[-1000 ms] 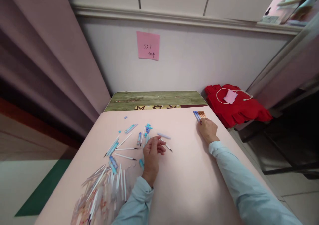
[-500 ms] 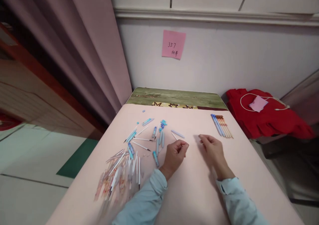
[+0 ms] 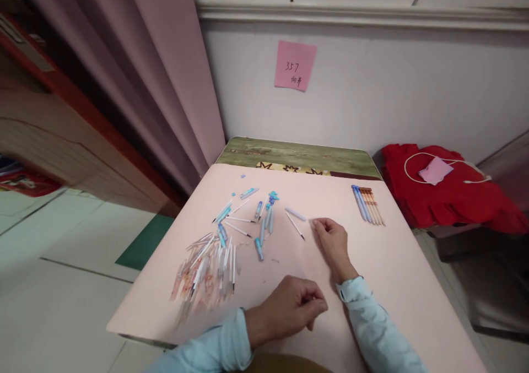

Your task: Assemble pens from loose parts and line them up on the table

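Observe left hand (image 3: 289, 306) low at the near part of the pink table (image 3: 397, 274), with fingers curled inward. Cannot tell how far closed, or if holding any small part. Record right hand (image 3: 333, 246) farther forward, with fingers bent and tips close together. Cannot tell if closed on a small part. Find a lavender barrel (image 3: 295, 214) just beside the right fingertips, to their left, with a dark-tipped white refill (image 3: 295, 225) lying slanted near it. Note small turquoise and blue pieces (image 3: 273, 198) clustered farther left. Locate a loose heap of clear barrels (image 3: 206, 279) and white refills (image 3: 233, 268) on the table's left side, apart from both hands. Count two blue pens (image 3: 361, 203) at right, laid alongside brown-topped pens (image 3: 374, 206), coloured ends toward the wall (image 3: 363, 86). Note red cloth (image 3: 413, 207) beyond the table's right edge.
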Motion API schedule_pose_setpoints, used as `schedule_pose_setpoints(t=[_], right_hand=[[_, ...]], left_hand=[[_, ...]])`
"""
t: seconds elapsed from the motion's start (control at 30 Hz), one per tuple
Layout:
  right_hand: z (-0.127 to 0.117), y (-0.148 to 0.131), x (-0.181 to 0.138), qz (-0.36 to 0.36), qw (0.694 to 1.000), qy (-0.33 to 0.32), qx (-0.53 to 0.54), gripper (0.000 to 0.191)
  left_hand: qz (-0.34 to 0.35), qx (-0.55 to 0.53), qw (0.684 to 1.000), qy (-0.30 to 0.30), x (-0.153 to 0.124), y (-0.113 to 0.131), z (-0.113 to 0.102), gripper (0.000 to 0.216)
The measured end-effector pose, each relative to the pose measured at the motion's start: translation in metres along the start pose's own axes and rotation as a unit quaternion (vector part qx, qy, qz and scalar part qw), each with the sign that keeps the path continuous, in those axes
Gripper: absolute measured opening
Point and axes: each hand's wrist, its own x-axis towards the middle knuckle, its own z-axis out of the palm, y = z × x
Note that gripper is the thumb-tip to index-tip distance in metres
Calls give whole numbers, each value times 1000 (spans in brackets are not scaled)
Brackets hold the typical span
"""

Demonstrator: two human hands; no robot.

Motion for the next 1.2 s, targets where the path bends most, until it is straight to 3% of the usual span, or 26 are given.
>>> schedule_pose_setpoints(t=[0.13,0.3,0.4,0.47,0.53,0.67,0.9,1.2], right_hand=[[16,-12,7,-19,1000,-4,-18,37],[36,-11,11,-88,989,0,-122,38],[38,-7,9,-117,979,-13,-169,35],[37,-6,7,-130,974,-18,-187,33],[36,-5,5,-133,971,-20,-196,34],[34,-5,2,-124,977,-14,-174,38],[34,-3,0,-127,977,-7,-169,38],[35,-5,3,-129,978,-3,-166,32]], left_hand=[[-46,-7,995,85,-29,-12,-28,23],[-59,-44,961,266,-57,-17,-77,28],[-30,-30,906,420,-76,-20,-120,30],[-16,57,855,515,-87,-24,-148,27],[-31,192,805,560,-94,-29,-172,22],[-75,342,769,535,-85,-40,-194,18],[-213,463,721,470,-37,-47,-194,35],[-284,444,737,423,-19,-39,-198,37]])
